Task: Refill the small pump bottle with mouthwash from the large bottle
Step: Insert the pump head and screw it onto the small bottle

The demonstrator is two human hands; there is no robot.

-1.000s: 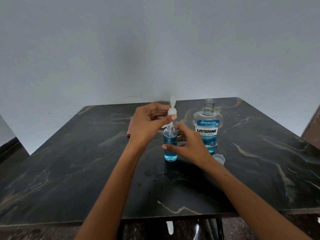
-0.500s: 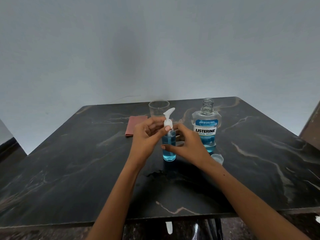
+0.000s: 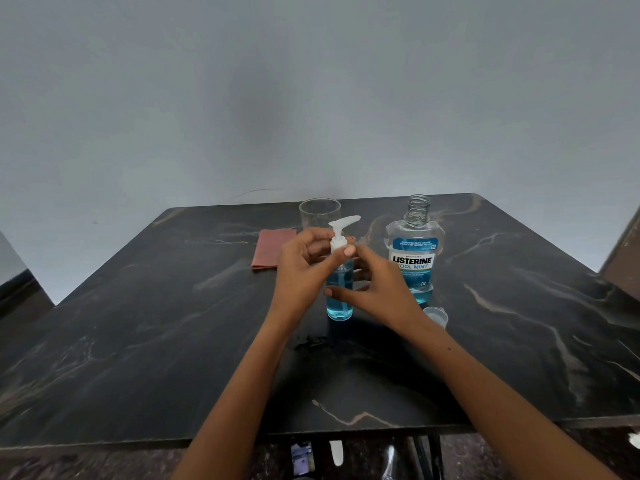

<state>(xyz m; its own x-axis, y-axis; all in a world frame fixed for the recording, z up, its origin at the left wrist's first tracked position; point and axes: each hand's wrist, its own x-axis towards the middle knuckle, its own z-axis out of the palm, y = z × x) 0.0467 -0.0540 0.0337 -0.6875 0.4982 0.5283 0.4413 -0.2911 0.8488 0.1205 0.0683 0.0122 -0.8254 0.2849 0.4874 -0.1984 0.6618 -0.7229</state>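
The small clear pump bottle [image 3: 339,299], mostly full of blue mouthwash, stands upright at the middle of the dark marble table [image 3: 173,323]. Its white pump head [image 3: 341,233] sits on the neck. My left hand [image 3: 304,268] pinches the pump's white collar with thumb and fingers. My right hand [image 3: 377,282] curls round the bottle's body from the right and holds it. The large Listerine bottle [image 3: 414,258] stands uncapped just to the right, with blue liquid low in it. Its clear cap [image 3: 435,315] lies on the table by my right wrist.
An empty clear glass [image 3: 319,213] stands behind the pump bottle. A folded reddish cloth [image 3: 272,252] lies at the back left. A small wet patch [image 3: 310,341] shows on the table in front of the bottle. The near table edge runs below my forearms.
The pump head came down from above the neck onto the small bottle, its tube now inside. My left hand lowered with it and turned the nozzle to the right. My right hand kept its hold.
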